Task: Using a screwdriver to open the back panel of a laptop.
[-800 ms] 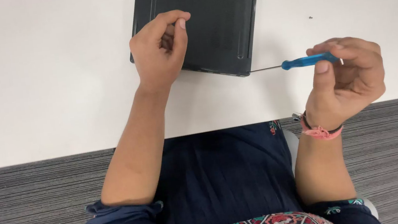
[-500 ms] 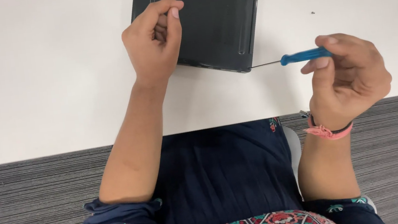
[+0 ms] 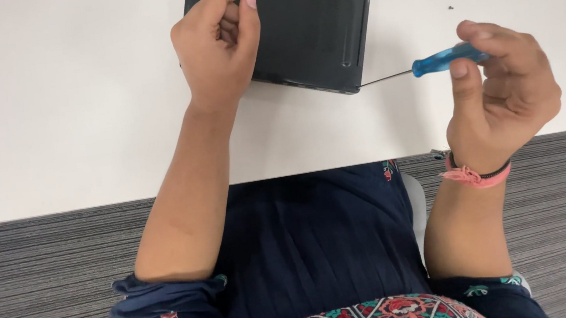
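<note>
Grey striped carpet is running beneath the seated person, whose dark blue clothing is filling the near edge of the view. Beyond it a white worktop (image 3: pixel 62 121) is carrying everything else. On the right, the right hand (image 3: pixel 505 92) is pinching a blue-handled screwdriver (image 3: pixel 440 60), its grip clamped on the handle between thumb and fingers; the thin shaft is pointing left, its tip touching the near corner of a black flat device (image 3: pixel 309 19). Farther off, the left hand (image 3: pixel 218 44) is resting on that device's near left edge, fingers curled together, with nothing visible inside them.
</note>
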